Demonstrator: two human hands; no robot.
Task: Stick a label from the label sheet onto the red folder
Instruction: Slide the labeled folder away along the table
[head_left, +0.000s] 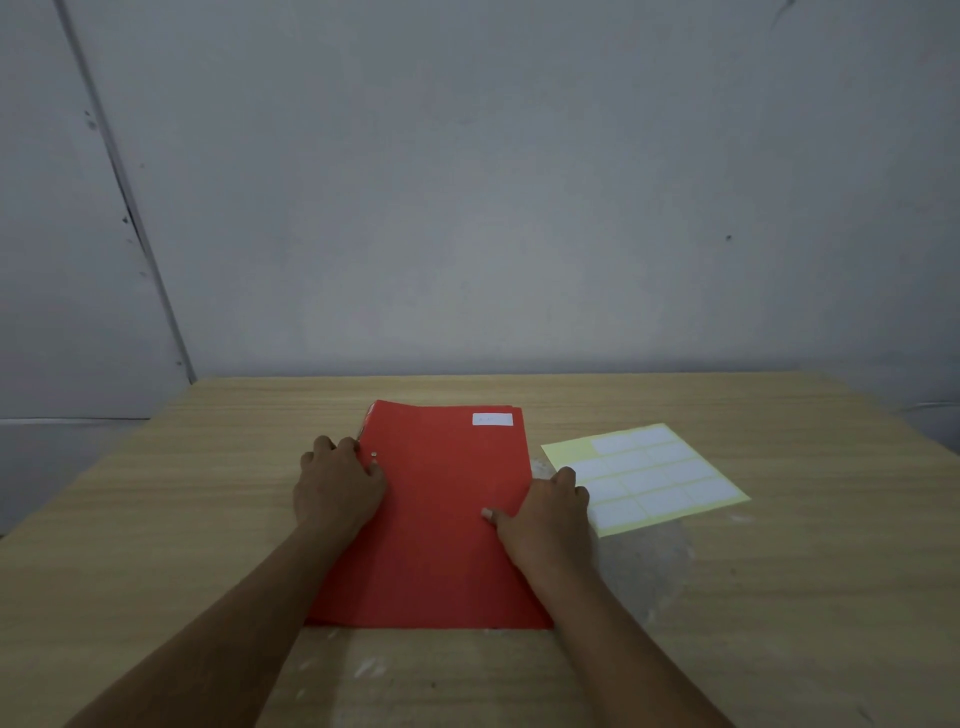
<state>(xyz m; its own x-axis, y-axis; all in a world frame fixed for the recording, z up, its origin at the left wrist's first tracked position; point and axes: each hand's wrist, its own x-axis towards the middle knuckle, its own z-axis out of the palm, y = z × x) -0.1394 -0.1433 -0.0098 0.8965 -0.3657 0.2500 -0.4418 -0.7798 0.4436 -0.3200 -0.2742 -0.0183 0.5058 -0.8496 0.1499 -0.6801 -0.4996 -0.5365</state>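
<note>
The red folder (441, 509) lies flat on the wooden table (208, 519), its long side running away from me. A white label (492, 419) is stuck near its far right corner. My left hand (337, 488) grips the folder's left edge, thumb on top near a small metal stud. My right hand (550, 514) grips the right edge, thumb on the cover and fingers curled around the side. The label sheet (649, 475), yellow backing with several white labels, lies flat to the right of the folder; its top left corner shows bare backing.
A grey wall (467, 208) rises right behind the table's far edge. Pale scuffed patches mark the tabletop near the front and below the label sheet. The table's left edge drops off at the left side of the view.
</note>
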